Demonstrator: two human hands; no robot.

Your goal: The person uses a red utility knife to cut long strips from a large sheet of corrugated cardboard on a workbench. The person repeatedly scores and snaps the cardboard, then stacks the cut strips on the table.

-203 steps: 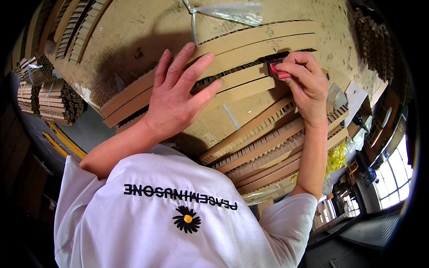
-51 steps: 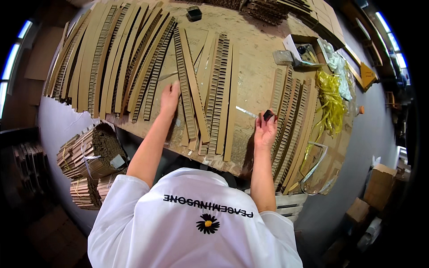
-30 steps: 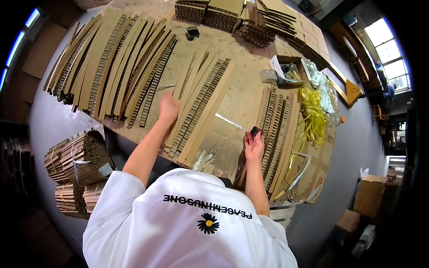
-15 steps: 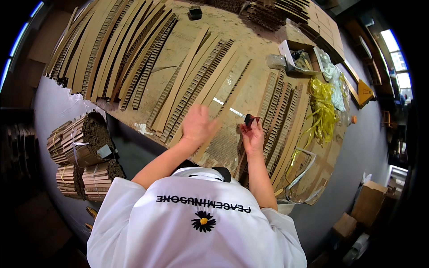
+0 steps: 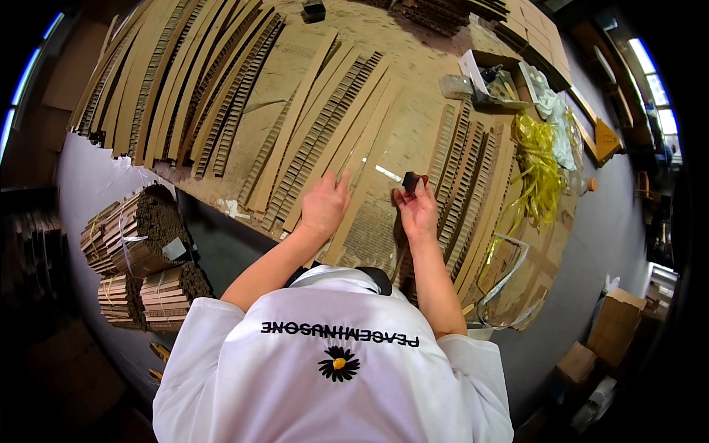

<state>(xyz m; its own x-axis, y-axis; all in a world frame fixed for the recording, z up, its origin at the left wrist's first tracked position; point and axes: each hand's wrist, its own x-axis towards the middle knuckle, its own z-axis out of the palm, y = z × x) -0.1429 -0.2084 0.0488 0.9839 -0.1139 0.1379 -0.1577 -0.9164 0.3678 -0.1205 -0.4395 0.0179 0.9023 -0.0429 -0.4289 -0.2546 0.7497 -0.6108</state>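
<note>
Cardboard strip on the surface: long axis running 1 to 7 o'clock, under the flat, open left hand; right hand, at 3 o'clock, pinches a small dark tool.

A wide tan surface carries long honeycomb cardboard strips fanned across it — a dense row toward ten o'clock, another set toward three. Yellow strapping lies at the three o'clock edge, an open cardboard box near one o'clock, a small black object at twelve.
</note>
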